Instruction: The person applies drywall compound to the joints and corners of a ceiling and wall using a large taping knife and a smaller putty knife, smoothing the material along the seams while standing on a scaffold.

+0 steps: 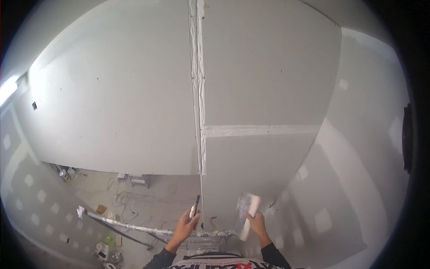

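Observation:
My left hand point(184, 227) is closed around a slim hand tool point(193, 210) with a pale body and a dark upper end; its exact kind is too small to tell. In my right hand point(257, 223) is a wide rectangular plastering tool point(247, 214), grey on its left side and white along its right side, tilted and smeared by motion. Both hands are apart from each other, low in the view. Beyond them stand large grey plasterboard panels point(257, 166), with a vertical joint point(200, 98) edged in rough white compound.
A compound-splashed metal rail point(134, 227) crosses in front of me below the hands. At the lower left, cables point(127, 197) lie on the floor beneath the left panel's edge. White patches dot the side walls point(322, 220). A bright lamp point(8, 91) glows at far left.

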The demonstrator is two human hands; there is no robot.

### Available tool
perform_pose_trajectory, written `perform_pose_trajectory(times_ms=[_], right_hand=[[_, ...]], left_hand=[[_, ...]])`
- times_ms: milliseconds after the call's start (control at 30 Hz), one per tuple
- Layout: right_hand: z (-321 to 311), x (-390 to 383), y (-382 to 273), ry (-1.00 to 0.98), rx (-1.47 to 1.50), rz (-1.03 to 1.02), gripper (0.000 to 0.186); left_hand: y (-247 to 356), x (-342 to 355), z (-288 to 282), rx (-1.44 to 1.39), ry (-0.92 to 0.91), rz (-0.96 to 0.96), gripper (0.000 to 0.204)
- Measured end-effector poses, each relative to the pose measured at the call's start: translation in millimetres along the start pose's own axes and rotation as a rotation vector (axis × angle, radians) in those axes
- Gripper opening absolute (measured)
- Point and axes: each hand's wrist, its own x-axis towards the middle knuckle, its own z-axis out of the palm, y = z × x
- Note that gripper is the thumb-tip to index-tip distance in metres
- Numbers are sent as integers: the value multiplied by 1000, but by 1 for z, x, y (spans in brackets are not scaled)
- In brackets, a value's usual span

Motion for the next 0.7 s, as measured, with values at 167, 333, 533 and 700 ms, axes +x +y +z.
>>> perform_pose_trajectory(times_ms=[167,333,533,700], right_hand=[[36,-36,38,358,1165,265,38],[47,-56,6,-141,1668,299,73],[59,-71,-5,-76,1417,657,69],[64,-66,-24,-101,1377,374,42]], left_hand=[[-104,5,-1,134,-168,-232,30],[-116,-18,53,162,-385,-205,60],[-103,-36,82,276,-561,40,53],[-154,-27,78,-36,-313,-162,47]])
